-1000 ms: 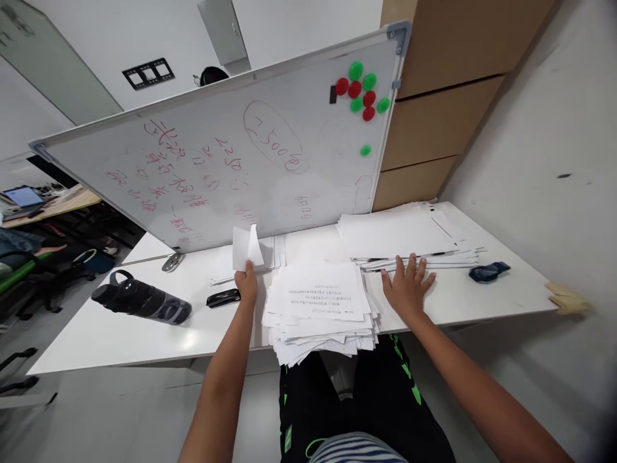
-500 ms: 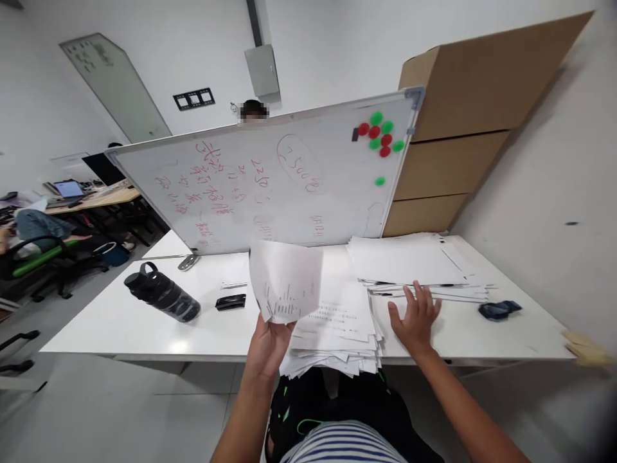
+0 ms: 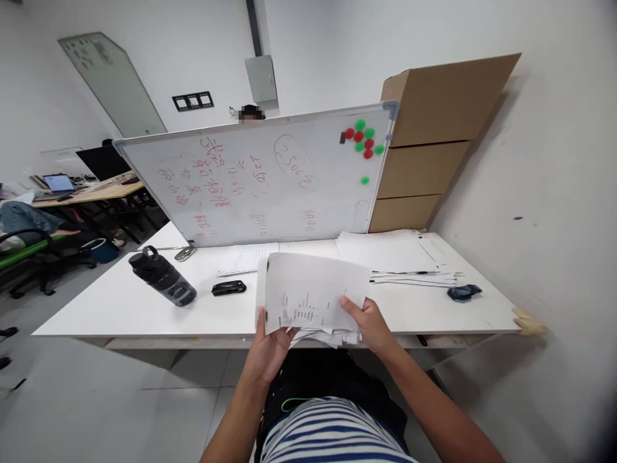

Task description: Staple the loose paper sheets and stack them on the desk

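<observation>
Both hands hold printed paper sheets (image 3: 313, 283) above a stack of papers (image 3: 332, 337) at the table's front edge. My left hand (image 3: 268, 350) grips their lower left corner, thumb on top. At the right side my right hand (image 3: 373, 325) pinches them, thumb on the printed face and fingers hidden behind. How many sheets are held I cannot tell. A black stapler (image 3: 229, 288) lies to the left of them. Behind my right hand is a wide pile of papers (image 3: 390, 251).
A black bottle (image 3: 164, 276) stands on the white table (image 3: 110, 302) at left. The whiteboard (image 3: 231, 186) with red and green magnets rises along the back, beside stacked cardboard boxes (image 3: 424, 122). A dark crumpled item (image 3: 463, 293) lies at right. Someone's head shows behind the board.
My right hand has moved left from the bare tabletop and taken hold of the sheets' right side. The sheets, curled up in my left hand before, now spread wider between both hands.
</observation>
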Available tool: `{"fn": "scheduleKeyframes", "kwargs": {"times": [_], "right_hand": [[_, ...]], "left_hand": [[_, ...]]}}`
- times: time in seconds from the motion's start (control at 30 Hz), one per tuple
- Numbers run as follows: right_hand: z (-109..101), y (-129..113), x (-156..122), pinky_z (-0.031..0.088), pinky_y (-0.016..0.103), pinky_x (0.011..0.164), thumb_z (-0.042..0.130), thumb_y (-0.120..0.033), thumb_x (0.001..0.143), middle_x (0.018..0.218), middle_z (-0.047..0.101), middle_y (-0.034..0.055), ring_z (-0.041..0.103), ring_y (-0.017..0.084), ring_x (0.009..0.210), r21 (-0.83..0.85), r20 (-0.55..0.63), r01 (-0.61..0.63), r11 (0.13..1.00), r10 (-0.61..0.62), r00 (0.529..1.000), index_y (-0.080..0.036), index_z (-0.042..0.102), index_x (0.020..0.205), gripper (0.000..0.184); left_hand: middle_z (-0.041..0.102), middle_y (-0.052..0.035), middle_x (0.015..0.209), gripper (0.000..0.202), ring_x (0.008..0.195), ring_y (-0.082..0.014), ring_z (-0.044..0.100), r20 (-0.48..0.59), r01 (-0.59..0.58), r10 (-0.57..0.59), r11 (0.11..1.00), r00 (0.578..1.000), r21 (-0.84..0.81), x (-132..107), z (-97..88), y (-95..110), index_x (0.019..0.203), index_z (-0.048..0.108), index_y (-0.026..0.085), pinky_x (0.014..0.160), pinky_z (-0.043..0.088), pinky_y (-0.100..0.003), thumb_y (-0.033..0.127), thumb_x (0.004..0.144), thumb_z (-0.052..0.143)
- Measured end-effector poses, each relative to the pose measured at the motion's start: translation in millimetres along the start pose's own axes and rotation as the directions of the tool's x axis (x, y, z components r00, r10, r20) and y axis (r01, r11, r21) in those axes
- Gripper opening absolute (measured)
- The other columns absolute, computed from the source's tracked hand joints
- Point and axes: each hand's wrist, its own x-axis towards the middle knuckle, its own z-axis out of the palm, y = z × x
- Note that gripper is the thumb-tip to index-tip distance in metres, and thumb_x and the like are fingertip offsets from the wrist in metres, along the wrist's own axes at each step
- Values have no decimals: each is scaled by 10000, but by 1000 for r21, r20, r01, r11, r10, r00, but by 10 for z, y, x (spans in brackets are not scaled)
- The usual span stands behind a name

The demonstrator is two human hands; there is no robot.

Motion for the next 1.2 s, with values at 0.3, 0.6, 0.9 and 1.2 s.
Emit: {"fn": "scheduleKeyframes", "kwargs": {"times": [0.3,0.6,0.9,1.2], "right_hand": [[-23,-310,13,517,436,904,731,-541,760,1039,755,88,669,308,1034,-213,-58,146,966,-162,985,-169,747,1020,455],[-124,144,555,521,381,813,681,-475,776,941,737,75,667,245,888,-304,-17,208,930,-224,974,-152,707,970,378],[-284,385,682,531,395,843,665,-454,803,1025,738,90,677,260,947,-357,-23,172,918,-193,981,-170,705,1053,381],[-514,356,524,534,406,847,655,-509,821,1067,738,101,677,278,979,-423,-74,131,896,-178,981,-170,698,1100,441]], "left_hand": [[731,-116,1083,536,1052,-310,659,-23,-157,245,688,969,708,159,-45,436,1064,723,149,914,525,-411,491,663,822],[726,-68,809,462,820,-242,665,-73,-129,352,517,933,846,893,-213,119,862,736,124,726,514,-331,552,688,748],[731,-85,1017,437,933,-235,677,-21,-160,325,520,945,839,962,-429,70,1052,675,169,827,530,-366,480,750,733],[688,-65,1078,550,1023,-200,649,130,-250,412,250,902,936,845,-671,299,1372,476,265,877,516,-355,439,870,618]]}}
